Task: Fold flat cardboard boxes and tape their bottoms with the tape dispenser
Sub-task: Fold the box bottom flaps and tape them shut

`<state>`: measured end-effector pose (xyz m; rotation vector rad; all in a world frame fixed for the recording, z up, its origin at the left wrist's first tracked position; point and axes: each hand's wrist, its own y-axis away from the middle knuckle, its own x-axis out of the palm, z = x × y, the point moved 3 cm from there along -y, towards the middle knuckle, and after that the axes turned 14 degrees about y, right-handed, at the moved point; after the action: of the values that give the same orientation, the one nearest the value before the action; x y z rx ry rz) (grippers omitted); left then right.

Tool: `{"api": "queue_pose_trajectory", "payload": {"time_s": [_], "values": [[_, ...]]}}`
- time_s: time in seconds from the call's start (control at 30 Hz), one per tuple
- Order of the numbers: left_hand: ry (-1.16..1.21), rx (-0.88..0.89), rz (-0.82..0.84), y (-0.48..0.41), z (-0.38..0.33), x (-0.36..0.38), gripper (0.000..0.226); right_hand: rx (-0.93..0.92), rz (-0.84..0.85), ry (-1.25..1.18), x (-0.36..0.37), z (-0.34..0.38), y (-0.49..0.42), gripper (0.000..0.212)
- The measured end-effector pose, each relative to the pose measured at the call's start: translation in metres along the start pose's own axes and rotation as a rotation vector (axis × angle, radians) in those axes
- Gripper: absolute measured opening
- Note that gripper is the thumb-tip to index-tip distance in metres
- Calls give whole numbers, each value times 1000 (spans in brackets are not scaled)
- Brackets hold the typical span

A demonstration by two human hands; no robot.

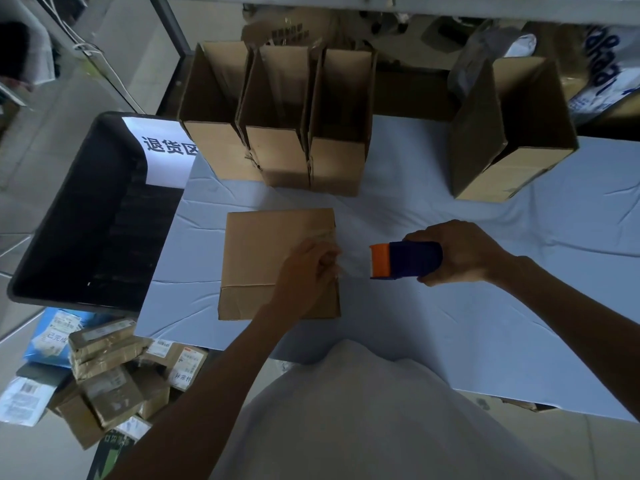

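While the folded cardboard box (263,258) lies on the tabletop (485,306), the left hand (304,271) is at its right edge; its grip pinches the clear tape (353,261) there, tho blurred. The right hand (464,252), just right of the box, has its grip closed round the blue/orange tape dispenser (405,260); tape spans btw both. Three open boxes (277,133) stand at the far edge, w/ a black bin (69,220) at left.

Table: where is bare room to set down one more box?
Bare cloth lies between the three-box row and the lone box, and right of the right hand. Crowded: back left, and the middle, where tape runs from the left hand to the dispenser.
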<state>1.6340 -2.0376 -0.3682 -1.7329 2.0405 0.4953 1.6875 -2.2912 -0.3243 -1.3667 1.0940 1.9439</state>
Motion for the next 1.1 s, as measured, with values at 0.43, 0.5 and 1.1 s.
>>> {"api": "queue_pose_trajectory", "payload": {"time_s": [0.43, 0.5, 1.1], "values": [[26, -4, 11, -5, 13, 5, 22, -16, 212, 322, 8, 53, -42, 44], [52, 5, 4, -6, 12, 6, 24, -52, 207, 464, 4, 70, -49, 42], [-594, 96, 322, -13, -13, 8, 42, 37, -378, 73, 20, -8, -20, 79]]}}
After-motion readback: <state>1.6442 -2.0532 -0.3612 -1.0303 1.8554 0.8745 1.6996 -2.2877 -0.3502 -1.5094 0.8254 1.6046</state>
